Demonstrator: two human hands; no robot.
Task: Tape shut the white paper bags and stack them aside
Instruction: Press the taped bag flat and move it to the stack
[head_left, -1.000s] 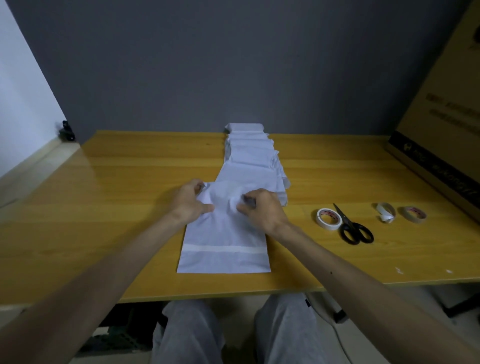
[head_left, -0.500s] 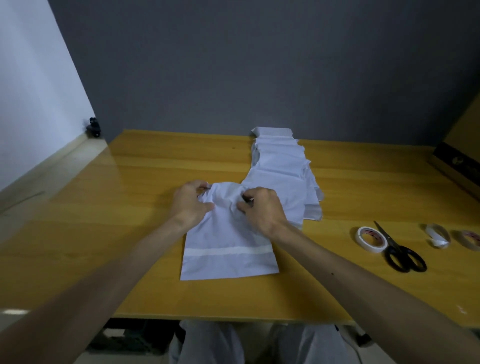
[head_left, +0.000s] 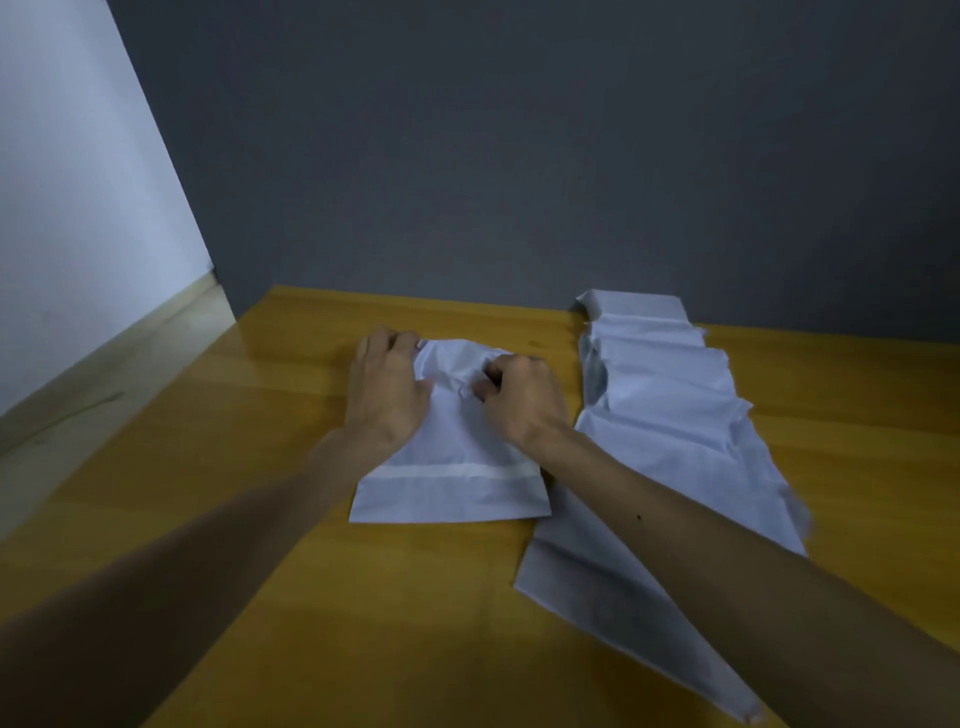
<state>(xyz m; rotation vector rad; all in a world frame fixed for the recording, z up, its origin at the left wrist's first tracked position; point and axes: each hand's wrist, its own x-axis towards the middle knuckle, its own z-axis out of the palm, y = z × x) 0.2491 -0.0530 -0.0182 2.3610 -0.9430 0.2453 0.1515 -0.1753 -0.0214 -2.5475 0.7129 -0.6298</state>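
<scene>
A white paper bag (head_left: 452, 483) lies flat on the wooden table (head_left: 260, 519), with a strip of tape across its near end. Its far end is crumpled between my hands. My left hand (head_left: 387, 395) grips the bag's far left corner, fingers curled over the paper. My right hand (head_left: 524, 397) pinches the crumpled far edge on the right. To the right, a row of overlapping white paper bags (head_left: 670, 415) runs from the back wall toward me, partly under my right forearm.
A dark grey wall (head_left: 519, 182) stands right behind the table. A pale wall and a ledge (head_left: 104, 374) border the table's left side. Bare tabletop shows to the left and in front of the bag.
Both hands have carried the taped bag to the left, off the row of bags, and farther from me. My view has swung left, so the tape rolls and scissors are out of sight.
</scene>
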